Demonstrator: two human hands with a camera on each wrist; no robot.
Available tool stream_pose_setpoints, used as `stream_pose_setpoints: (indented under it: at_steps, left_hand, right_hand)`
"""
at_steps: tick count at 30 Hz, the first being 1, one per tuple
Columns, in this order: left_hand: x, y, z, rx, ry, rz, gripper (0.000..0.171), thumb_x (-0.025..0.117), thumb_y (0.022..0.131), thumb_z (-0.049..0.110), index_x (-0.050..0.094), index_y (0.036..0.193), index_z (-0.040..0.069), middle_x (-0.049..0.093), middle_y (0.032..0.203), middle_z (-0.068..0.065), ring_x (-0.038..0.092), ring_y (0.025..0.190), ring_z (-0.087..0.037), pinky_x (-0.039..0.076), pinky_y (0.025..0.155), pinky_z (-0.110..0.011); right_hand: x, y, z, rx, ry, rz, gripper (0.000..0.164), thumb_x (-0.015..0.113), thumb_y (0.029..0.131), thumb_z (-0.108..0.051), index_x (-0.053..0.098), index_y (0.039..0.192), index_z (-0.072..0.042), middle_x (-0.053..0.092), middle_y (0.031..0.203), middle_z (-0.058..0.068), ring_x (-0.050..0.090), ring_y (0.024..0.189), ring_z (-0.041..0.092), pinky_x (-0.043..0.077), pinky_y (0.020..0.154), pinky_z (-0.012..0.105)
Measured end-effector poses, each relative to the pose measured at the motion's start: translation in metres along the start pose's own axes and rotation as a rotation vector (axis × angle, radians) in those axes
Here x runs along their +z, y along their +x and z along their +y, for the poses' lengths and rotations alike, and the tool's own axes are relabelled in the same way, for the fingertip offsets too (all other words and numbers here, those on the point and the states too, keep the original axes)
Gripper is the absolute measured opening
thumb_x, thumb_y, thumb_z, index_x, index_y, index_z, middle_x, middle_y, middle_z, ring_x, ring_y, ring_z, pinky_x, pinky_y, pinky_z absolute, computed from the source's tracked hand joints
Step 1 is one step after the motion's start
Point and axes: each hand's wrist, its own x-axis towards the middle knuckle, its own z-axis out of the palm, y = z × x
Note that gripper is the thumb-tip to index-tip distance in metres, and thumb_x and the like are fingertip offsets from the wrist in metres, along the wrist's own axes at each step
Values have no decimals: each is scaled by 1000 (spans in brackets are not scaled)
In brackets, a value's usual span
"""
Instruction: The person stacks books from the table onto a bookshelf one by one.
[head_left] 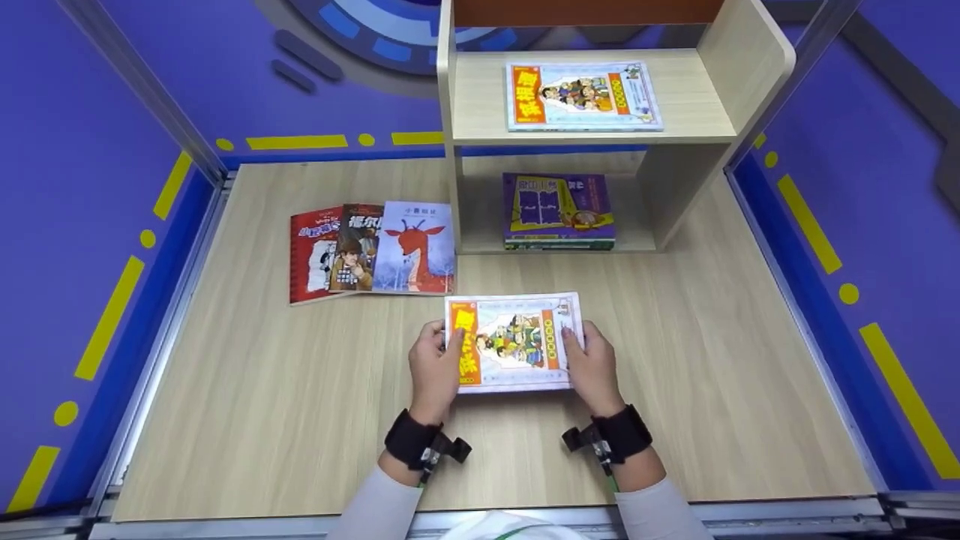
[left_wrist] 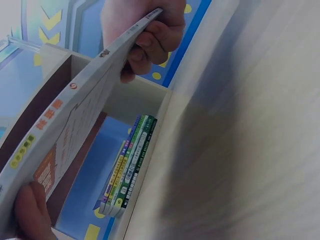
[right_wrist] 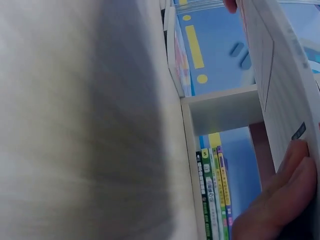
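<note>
Both hands hold a thin white book [head_left: 517, 345] with an orange title band and cartoon figures on its cover. The left hand [head_left: 436, 369] grips its left edge, thumb on the cover and fingers curled beneath. At the right edge the right hand [head_left: 596, 367] grips it the same way. Seen in the left wrist view, the book's spine [left_wrist: 75, 82] runs between the two hands, raised over the tabletop, which bears its shadow. In the right wrist view, fingers [right_wrist: 285, 195] press against the book's underside [right_wrist: 270, 65].
A wooden shelf unit [head_left: 675, 180] stands at the back. A similar cartoon-covered book [head_left: 585, 96] lies on its upper shelf; a stack topped by a purple book [head_left: 559, 210] sits below. To the left, a red book [head_left: 309, 262], a detective book [head_left: 354, 259] and a giraffe book [head_left: 416, 247] overlap.
</note>
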Motion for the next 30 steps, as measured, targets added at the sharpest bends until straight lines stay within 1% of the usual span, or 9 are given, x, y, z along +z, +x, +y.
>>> stream_pose_setpoints:
  at_steps: [2,5,10,13,16,20,24,26,30]
  left_hand:
    - [-2,1,2,5,-29,15,34,71,102,13,68,134,0,68,80,-8,55,64,-12,44,53,-19]
    - [-6,5,2,17,-26,-31,47,74,99,12,64,145,2,72,87,-8,60,69,-12,50,56,-20]
    - [-22,22,5,42,33,-243,87,89,86,14,46,161,7,75,101,-9,67,82,-17,59,68,-23]
    - [-33,33,10,27,114,-409,112,97,75,16,34,167,11,74,112,-7,69,92,-19,60,78,-27]
    - [-39,39,14,27,219,-526,130,101,68,13,22,171,15,73,116,-5,68,98,-20,58,85,-32]
    - [-39,41,18,53,297,-591,141,102,64,5,13,173,17,71,122,-6,67,103,-22,58,91,-39]
    - [-36,41,29,82,358,-618,145,101,62,1,8,173,16,65,143,-10,67,116,-23,58,101,-42]
    - [-35,41,36,103,389,-623,146,101,62,0,7,173,16,61,150,-10,66,123,-25,56,107,-44]
    - [-33,45,49,179,421,-610,133,98,67,6,16,171,15,58,154,-11,63,127,-25,56,108,-44]
  right_hand:
    - [-1,-1,1,21,77,42,27,61,107,-13,65,131,0,75,97,17,68,72,12,55,59,23]
    - [-7,0,3,21,198,44,39,63,104,-4,61,143,0,75,110,21,70,78,10,58,64,21]
    - [-30,11,7,-30,252,-228,77,71,94,8,39,163,-3,58,152,24,68,124,25,60,94,23]
    - [-46,19,9,-40,171,-398,105,81,83,11,25,169,-8,41,169,19,52,147,36,57,103,25]
    - [-55,22,8,-34,77,-462,117,87,78,11,20,171,-12,32,174,15,39,157,39,57,103,27]
    - [-60,20,5,-34,-44,-466,118,88,77,10,21,171,-13,35,172,18,41,155,41,62,95,28]
    - [-67,18,-3,-54,-146,-460,116,88,77,10,25,171,-16,43,167,21,69,125,41,64,86,30]
    - [-71,18,-9,-100,-183,-442,112,86,78,11,28,170,-16,47,164,22,73,116,40,65,87,35]
    - [-79,22,-24,-183,-252,-403,107,84,79,8,31,168,-16,47,164,19,60,136,39,60,102,49]
